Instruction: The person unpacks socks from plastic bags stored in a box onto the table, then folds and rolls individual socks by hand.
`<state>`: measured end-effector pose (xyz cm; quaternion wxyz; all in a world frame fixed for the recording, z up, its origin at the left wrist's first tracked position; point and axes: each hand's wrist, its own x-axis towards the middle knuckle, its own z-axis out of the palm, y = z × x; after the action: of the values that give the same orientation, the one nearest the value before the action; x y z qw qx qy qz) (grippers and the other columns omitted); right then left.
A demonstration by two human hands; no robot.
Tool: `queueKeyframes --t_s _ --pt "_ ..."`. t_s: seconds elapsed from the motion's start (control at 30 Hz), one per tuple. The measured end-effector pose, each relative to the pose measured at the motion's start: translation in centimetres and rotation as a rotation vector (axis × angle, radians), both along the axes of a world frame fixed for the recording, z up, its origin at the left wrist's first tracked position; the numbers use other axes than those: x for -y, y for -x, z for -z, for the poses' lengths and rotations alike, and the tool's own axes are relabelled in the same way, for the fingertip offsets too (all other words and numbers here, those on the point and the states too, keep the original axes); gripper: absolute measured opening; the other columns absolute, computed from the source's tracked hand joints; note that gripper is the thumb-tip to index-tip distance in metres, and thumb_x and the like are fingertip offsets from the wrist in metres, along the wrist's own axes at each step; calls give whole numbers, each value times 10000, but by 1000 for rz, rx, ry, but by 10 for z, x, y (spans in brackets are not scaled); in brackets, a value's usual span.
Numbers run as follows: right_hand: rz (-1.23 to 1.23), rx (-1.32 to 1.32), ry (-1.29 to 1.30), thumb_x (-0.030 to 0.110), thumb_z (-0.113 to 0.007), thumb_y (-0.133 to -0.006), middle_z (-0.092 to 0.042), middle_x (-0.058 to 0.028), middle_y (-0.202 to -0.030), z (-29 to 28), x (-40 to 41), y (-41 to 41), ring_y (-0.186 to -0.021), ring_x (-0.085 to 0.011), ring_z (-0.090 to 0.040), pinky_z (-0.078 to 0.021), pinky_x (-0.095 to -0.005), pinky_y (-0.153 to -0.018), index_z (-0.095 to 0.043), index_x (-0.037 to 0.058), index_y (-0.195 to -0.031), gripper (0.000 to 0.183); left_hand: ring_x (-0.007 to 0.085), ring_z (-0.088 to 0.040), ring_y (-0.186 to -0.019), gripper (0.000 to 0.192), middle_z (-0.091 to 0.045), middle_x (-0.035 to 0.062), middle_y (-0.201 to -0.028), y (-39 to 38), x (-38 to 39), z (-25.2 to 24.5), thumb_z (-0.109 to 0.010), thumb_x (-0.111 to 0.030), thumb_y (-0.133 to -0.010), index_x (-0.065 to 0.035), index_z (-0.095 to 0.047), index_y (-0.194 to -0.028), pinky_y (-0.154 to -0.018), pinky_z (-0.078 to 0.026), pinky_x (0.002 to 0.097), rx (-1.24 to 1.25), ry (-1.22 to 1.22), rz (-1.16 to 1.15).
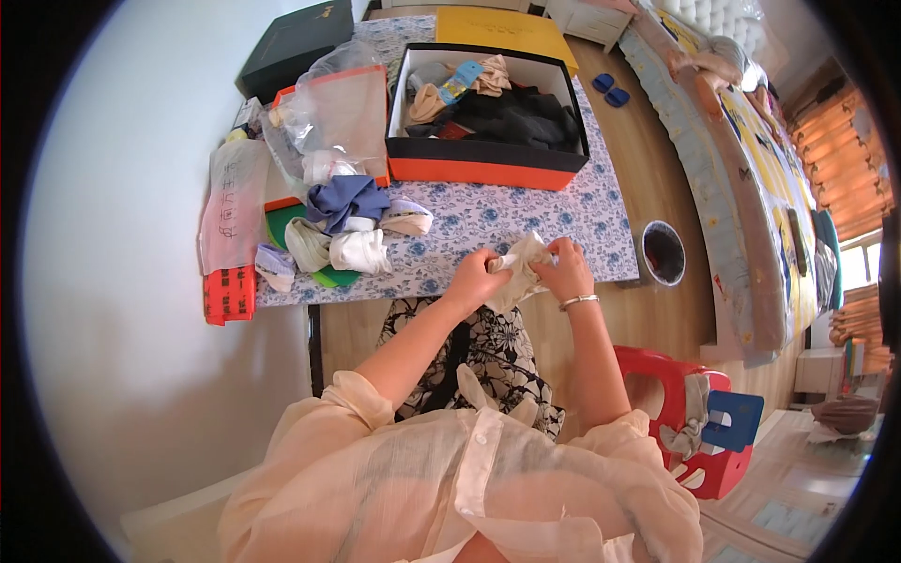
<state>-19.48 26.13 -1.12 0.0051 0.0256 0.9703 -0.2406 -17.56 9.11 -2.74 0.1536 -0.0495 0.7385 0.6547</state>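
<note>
A cream-coloured cloth piece (pixel 519 278), perhaps a sock, is gripped between my two hands at the near edge of the flower-patterned tablecloth (pixel 457 211). My left hand (pixel 480 280) pinches its left side, and my right hand (pixel 565 271) holds its right side. To the left lies a pile of folded cloth items: a blue one (pixel 345 200), a white one (pixel 359 251), a grey-green one (pixel 307 244) and a pale lilac one (pixel 275 266). Beyond stands an open box (pixel 486 165) with black, beige and grey cloth items inside.
A dark box (pixel 299 46), a yellow box lid (pixel 503 32) and a clear plastic bag (pixel 313 119) are on the table. A waste bin (pixel 663 253) stands right of it, a red plastic stool (pixel 725 471) nearer me. Another person's legs (pixel 707 81) rest on the bed.
</note>
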Motion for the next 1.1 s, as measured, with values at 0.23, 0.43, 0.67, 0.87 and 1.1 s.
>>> queueKeyframes --t_s 0.23,0.43,0.67,0.87,1.1 --pt "-133 -107 11 251 -664 -600 -522 -127 -785 2 12 -4 -697 -314 -539 -433 -399 -611 -506 48 -740 293 119 -491 -633 218 -525 59 -749 -3 0 -1 -604 -135 -696 7 -508 -831 -585 -404 260 -10 -65 30" --pt "-238 -355 65 56 -594 -663 -518 -149 -779 0 43 -30 -606 -310 -526 -442 -358 -542 -472 48 -803 186 99 -473 -659 209 -488 42 -756 -14 -1 -15 -563 -122 -722 -3 -494 -879 -560 -389 247 134 -291 -98" --pt "-126 216 1111 190 -485 -857 -546 -13 -746 4 43 -41 -643 -48 -490 -396 -188 -549 -483 10 -897 184 106 -491 -711 222 -483 27 -800 -25 16 -22 -495 -233 -836 -42 -469 -946 -658 -422 267 107 -601 -49" --pt "69 150 1243 187 -453 -873 -524 10 -736 -3 59 -47 -632 -31 -454 -375 -170 -539 -487 21 -914 174 94 -501 -797 184 -496 25 -854 -35 18 -41 -487 -149 -849 -21 -460 -979 -725 -446 241 31 -685 -32" --pt "122 208 1225 314 -449 -866 -449 11 -785 -30 64 -56 -696 -50 -377 -350 -200 -602 -479 9 -920 312 86 -500 -742 210 -505 23 -817 -41 21 -44 -572 -51 -779 -5 -462 -952 -664 -441 213 -103 -506 -101"
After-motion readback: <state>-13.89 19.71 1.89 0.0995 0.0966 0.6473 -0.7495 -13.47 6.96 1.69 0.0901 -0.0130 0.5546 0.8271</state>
